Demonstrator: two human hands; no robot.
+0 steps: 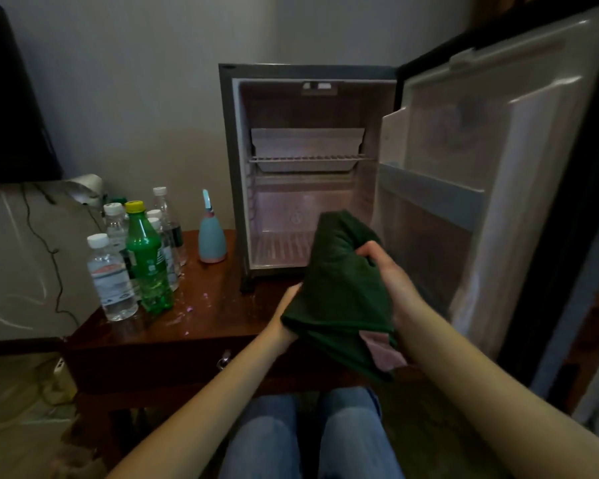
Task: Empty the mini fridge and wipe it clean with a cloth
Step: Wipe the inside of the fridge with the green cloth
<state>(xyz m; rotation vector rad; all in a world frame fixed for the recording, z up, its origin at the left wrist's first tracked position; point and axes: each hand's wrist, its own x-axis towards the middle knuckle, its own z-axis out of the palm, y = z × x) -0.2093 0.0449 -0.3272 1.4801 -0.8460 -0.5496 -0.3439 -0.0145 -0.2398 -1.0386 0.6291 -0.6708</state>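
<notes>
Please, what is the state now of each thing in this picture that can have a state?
mini fridge: open, no food or drink visible inside.
fridge door: swung wide open.
green cloth: bunched, held before the fridge.
left hand: grips the green cloth from below.
right hand: grips the green cloth's upper part.
green bottle: upright, capped, on the table.
water bottles: upright, capped.
spray bottle: upright.

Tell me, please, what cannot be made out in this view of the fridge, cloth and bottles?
Head view: the mini fridge floor's front right is hidden behind the green cloth and right hand.
Head view: fingers of the left hand lie under that cloth.
Head view: the water bottles have labels too blurred to read.
Head view: the fridge door runs off the frame's right edge.
</notes>
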